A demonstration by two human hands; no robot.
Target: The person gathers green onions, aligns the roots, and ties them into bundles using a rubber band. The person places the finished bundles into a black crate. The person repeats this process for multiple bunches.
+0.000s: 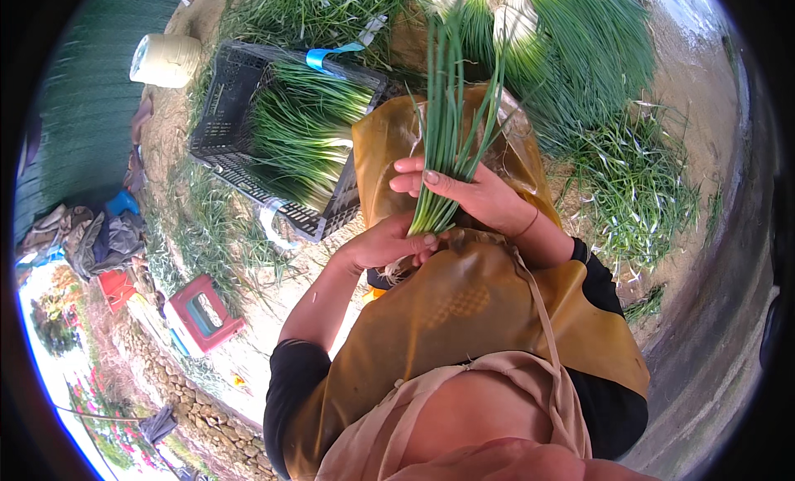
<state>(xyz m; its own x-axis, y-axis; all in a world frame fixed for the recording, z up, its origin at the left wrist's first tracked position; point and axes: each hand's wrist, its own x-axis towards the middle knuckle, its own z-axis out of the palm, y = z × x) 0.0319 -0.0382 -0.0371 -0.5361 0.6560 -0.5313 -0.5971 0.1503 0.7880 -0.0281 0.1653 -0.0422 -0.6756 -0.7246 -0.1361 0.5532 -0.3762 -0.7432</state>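
Note:
A bunch of green onions point(447, 133) stands upright over my lap, its leaves pointing away from me. My left hand point(397, 240) grips its pale lower end, and stringy roots point(392, 271) stick out below that hand. Higher up, my right hand point(463, 187) wraps the green leaves, thumb across the front and fingertips showing on the far side. Under both hands is a yellow-brown waterproof apron point(459, 294), wet over the knees. Just left of my knees, a black plastic crate point(233, 77) holds green onions point(304, 139) with their white ends toward me.
Large bundles of green onions point(596, 58) lie beyond my knees at the right. Loose leaf trimmings point(646, 195) cover the ground there and beyond the crate. At left are a red plastic stool point(208, 313), a cream stack of tubs point(168, 59) and a heap of cloth point(102, 235).

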